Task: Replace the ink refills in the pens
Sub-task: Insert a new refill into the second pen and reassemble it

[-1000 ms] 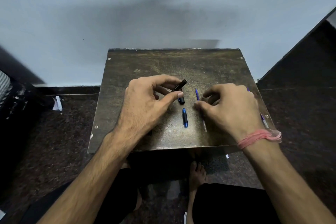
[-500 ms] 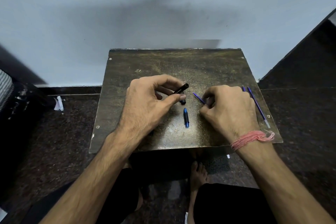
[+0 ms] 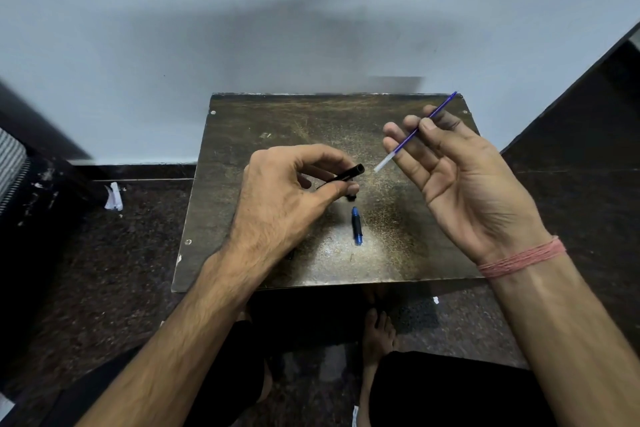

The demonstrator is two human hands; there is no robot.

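My left hand (image 3: 291,198) pinches a black pen barrel (image 3: 348,174) just above the small brown table (image 3: 284,121), its open end pointing up and to the right. My right hand (image 3: 460,177) is raised, palm towards me, with a blue ink refill (image 3: 412,133) held between thumb and fingers; the refill's white end points down-left towards the barrel's mouth, a short gap apart. A blue pen part (image 3: 356,225) lies on the table between my hands. A small black piece (image 3: 351,197) sits just below my left thumb.
The table stands against a pale wall on a dark speckled floor. A scrap of white paper (image 3: 113,197) lies on the floor at the left. My bare foot (image 3: 379,333) and dark-clad knees are under the table's near edge. A dark surface rises at right.
My right hand has picked a blue refill off the table, lifted and turned palm up. The left hand has kept the black barrel in about the same place.
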